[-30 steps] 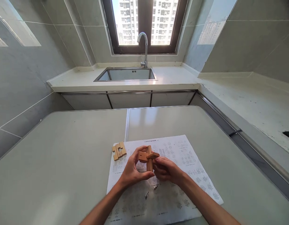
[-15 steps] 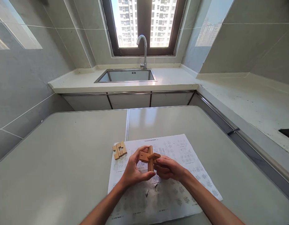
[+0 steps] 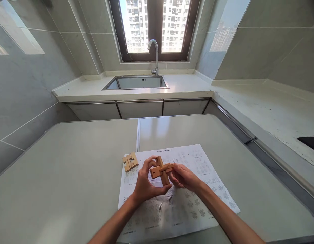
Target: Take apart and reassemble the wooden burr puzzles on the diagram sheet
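Observation:
Interlocked brown wooden pieces (image 3: 163, 170) form a cross, held above a printed sheet. My left hand (image 3: 146, 183) grips the upright piece between its thumb at the bottom and its fingers at the top. The fingers of my right hand (image 3: 183, 175) pinch the right end of the crosspiece. At the sheet's upper left corner lies a group of lighter wooden pieces (image 3: 130, 162), fitted side by side. Diagrams and small text cover the white paper sheet (image 3: 205, 169), which is creased below my hands.
The sheet lies on a pale table (image 3: 70, 162) with a seam. Beyond it are a white counter (image 3: 187, 81), a sink (image 3: 139, 82) and a faucet (image 3: 156, 57). Another counter (image 3: 274, 105) runs along the right, with a dark object at its edge.
The wooden cross has tilted, its upright piece now leaning with the top to the left. My right hand's fingers have risen slightly to the crosspiece's end.

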Motion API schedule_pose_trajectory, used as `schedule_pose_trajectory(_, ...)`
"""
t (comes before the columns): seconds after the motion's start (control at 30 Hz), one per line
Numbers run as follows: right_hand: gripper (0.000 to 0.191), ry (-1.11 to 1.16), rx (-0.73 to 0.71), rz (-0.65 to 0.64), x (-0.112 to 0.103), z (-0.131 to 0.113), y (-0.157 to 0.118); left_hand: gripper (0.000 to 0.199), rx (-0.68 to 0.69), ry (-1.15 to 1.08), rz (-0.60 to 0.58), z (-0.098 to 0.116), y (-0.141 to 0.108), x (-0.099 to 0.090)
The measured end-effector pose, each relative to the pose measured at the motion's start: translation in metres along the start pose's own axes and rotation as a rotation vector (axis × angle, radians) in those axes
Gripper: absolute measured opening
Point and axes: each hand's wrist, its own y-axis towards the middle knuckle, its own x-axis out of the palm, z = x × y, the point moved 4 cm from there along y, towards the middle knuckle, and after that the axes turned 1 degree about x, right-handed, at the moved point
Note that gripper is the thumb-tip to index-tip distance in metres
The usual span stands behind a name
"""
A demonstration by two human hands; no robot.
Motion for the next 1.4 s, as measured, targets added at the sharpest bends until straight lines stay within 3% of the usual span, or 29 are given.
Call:
schedule_pose_trajectory(0.27, 0.075, -0.107, 0.026, 0.032, -0.006, -0.002, -0.006, 0.087, 0.22, 0.216, -0.019, -0.002, -0.005, 0.007)
schedule_pose_trajectory(0.57, 0.057, -0.128, 0.083, 0.038, -0.002, -0.006, -0.012, 0.073, 0.532, 0.418, -0.03, 0.015, 0.001, 0.005)
schedule_pose_trajectory(0.83, 0.051, -0.11, 0.207, 0.025, -0.003, -0.001, -0.011, 0.073, 0.537, 0.51, -0.039, 0.006, 0.003, -0.002)
schedule_pose_trajectory(1.03, 0.056, -0.091, 0.212, 0.039, -0.002, -0.001, -0.01, 0.078, 0.524, 0.516, -0.01, 0.008, 0.006, -0.003)
schedule_pose_trajectory(1.17, 0.057, -0.104, 0.122, 0.099, 0.003, -0.006, -0.009, 0.078, 0.442, 0.51, 0.053, 0.009, 0.007, -0.007)
schedule_pose_trajectory(1.33, 0.041, -0.327, -0.279, 0.445, 0.004, -0.029, -0.016, 0.079, 0.352, 0.517, 0.088, 0.005, 0.008, -0.009)
schedule_pose_trajectory(1.4, 0.033, -0.444, -0.385, 0.507, 0.005, -0.034, -0.019, 0.078, 0.339, 0.522, 0.081, 0.004, 0.008, -0.008)
